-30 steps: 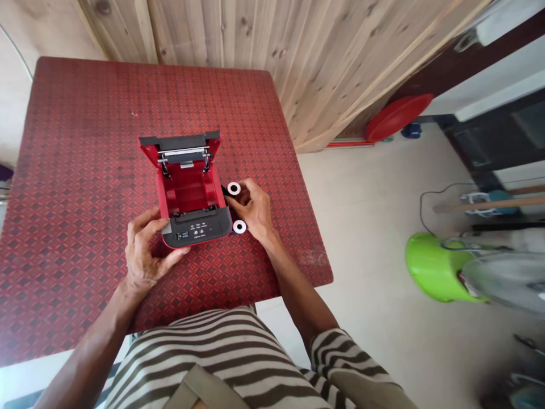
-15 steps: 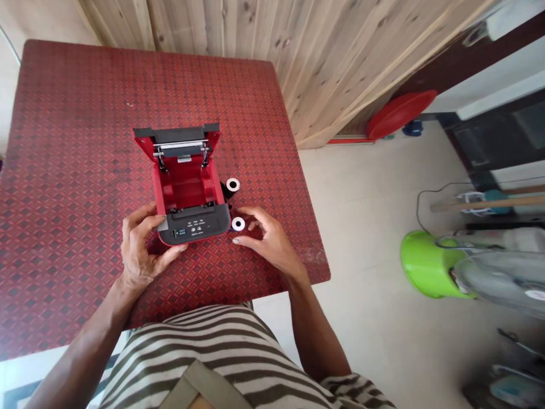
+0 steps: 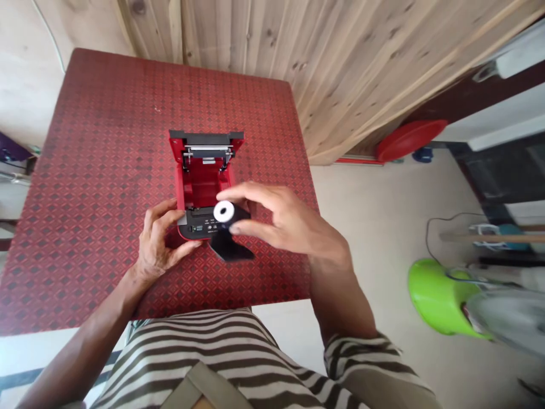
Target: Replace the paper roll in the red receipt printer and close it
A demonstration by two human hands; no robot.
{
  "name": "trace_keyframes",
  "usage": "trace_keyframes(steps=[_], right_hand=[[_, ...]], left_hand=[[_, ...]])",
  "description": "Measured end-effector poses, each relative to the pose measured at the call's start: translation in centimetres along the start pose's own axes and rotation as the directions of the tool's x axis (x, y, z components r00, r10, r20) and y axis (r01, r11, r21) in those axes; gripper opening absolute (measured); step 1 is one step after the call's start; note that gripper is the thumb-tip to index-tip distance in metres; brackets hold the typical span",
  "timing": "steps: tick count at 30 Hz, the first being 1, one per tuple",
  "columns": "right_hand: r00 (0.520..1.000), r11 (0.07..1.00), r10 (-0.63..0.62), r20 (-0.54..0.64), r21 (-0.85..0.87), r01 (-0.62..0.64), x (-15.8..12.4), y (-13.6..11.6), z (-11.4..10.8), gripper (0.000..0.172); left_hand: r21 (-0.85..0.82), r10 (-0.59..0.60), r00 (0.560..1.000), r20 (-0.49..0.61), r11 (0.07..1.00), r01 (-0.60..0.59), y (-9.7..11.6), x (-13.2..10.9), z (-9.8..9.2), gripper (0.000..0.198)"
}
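Note:
A small red printer (image 3: 200, 187) with a dark front panel stands on the red patterned table (image 3: 106, 170), its lid tipped open toward the wall. My left hand (image 3: 159, 241) grips the printer's front left corner. My right hand (image 3: 283, 221) holds a dark ribbon roll with a white core (image 3: 225, 212) lifted just above the printer's front edge. A loose dark strip (image 3: 230, 250) hangs from the roll down to the table. The second roll is hidden.
A wooden plank wall (image 3: 298, 51) runs behind the table. On the floor to the right are a red dish (image 3: 406, 139), a green tub (image 3: 438, 295) and a cable (image 3: 451, 218). The table's near edge lies at my striped shirt (image 3: 221, 358).
My right hand left the far roll, reached to the near one beside the printer, took it and lifted it over the printer's front. The left hand stayed on the printer. The view shifted.

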State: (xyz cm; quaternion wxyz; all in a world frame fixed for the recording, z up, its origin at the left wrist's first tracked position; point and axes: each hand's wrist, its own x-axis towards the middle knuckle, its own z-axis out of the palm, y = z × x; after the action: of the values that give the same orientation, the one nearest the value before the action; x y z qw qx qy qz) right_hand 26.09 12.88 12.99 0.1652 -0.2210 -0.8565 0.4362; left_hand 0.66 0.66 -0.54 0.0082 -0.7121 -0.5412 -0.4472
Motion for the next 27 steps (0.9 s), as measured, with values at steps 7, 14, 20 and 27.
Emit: trace_keyframes(steps=[7,14,20,27], right_hand=[[0.982,0.759,0.174,0.079,-0.645,-0.083,7.1,0.2,4.3,0.03],[0.967,0.691,0.22,0.13,-0.72,-0.061,7.8,0.4,4.4,0.029],[0.963,0.701,0.223,0.151,-0.712,-0.05,8.2,-0.1,4.6,0.03],[0.94,0.679,0.307,0.15,-0.727,-0.106,9.3,-0.1,4.6,0.036]], left_hand=[[-0.005,-0.006,1.0,0.012,1.0,0.006,0.0,-0.2,0.1,0.072],[-0.003,-0.009,1.0,0.015,1.0,0.009,0.1,-0.2,0.1,0.072],[0.004,-0.024,0.999,0.021,1.0,0.024,-0.1,-0.3,0.1,0.07],[0.012,-0.022,0.999,0.027,1.0,0.022,0.1,-0.3,0.1,0.068]])
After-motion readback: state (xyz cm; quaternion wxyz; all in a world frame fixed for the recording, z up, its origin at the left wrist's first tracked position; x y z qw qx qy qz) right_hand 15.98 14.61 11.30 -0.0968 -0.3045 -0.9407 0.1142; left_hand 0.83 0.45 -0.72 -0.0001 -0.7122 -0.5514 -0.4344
